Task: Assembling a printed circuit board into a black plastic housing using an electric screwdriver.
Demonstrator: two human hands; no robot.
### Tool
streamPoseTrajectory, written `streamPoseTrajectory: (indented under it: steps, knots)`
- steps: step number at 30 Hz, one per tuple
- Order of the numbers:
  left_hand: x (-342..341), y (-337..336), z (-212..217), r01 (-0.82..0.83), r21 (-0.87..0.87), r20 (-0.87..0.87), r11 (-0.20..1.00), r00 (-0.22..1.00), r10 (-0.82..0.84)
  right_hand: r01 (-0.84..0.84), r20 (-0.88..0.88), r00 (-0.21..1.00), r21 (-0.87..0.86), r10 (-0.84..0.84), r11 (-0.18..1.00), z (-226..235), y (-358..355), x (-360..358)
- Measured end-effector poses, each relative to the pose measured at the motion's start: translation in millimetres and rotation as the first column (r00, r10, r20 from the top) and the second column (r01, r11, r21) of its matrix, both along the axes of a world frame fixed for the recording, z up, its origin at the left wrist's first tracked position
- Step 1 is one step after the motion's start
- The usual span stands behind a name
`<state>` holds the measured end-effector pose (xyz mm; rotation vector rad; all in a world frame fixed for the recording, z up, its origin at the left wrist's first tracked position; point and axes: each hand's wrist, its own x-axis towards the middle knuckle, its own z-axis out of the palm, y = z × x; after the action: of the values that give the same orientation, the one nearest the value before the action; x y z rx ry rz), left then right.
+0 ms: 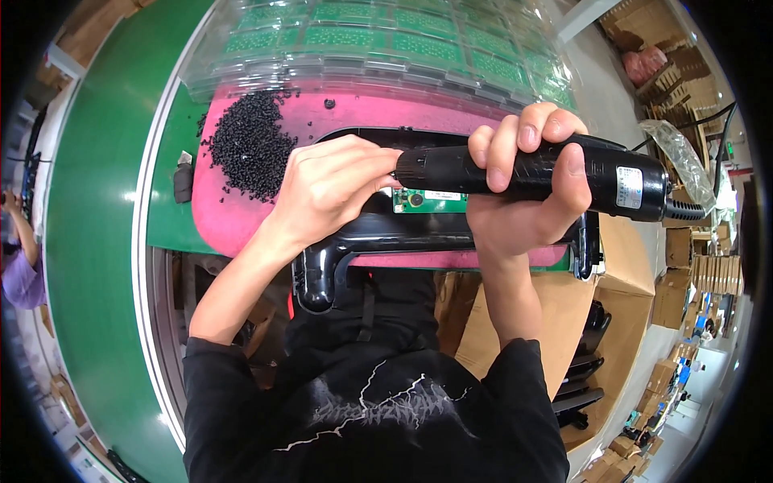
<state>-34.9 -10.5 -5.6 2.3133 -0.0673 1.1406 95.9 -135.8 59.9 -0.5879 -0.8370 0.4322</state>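
My right hand [519, 221] is wrapped around a black electric screwdriver [527, 173], held sideways with its ribbed nose to the left and its cord at the right. At that nose, the fingertips of my left hand [326, 189] are pinched together; what lies between them is too small to make out. Below both hands a glossy black plastic housing [403, 240] rests on a pink mat [216, 213]. Inside the housing, partly hidden by the screwdriver, sits a green circuit board [427, 204]. A heap of tiny black screws [254, 149] is spread left of my left hand.
Stacked clear plastic trays [346, 60] stand behind the mat. A small dark object [183, 183] lies at the mat's left edge. At lower right, an open cardboard box [523, 318] contains black plastic parts [592, 346]. Another person [22, 270] is at the far left, beyond the green surface [97, 201].
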Motion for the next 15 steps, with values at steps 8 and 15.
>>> streamPoseTrajectory:
  steps: [8,15]
  knots:
    - [-4,1,2,-0.065,-0.214,0.015,0.975,0.997,0.070,0.025,0.134,0.991,-0.105,-0.011,0.994,2,4,6]
    - [2,-6,2,-0.151,-0.222,-0.269,0.963,0.959,0.088,0.038,0.106,0.994,-0.158,-0.022,0.987,-20,9,11]
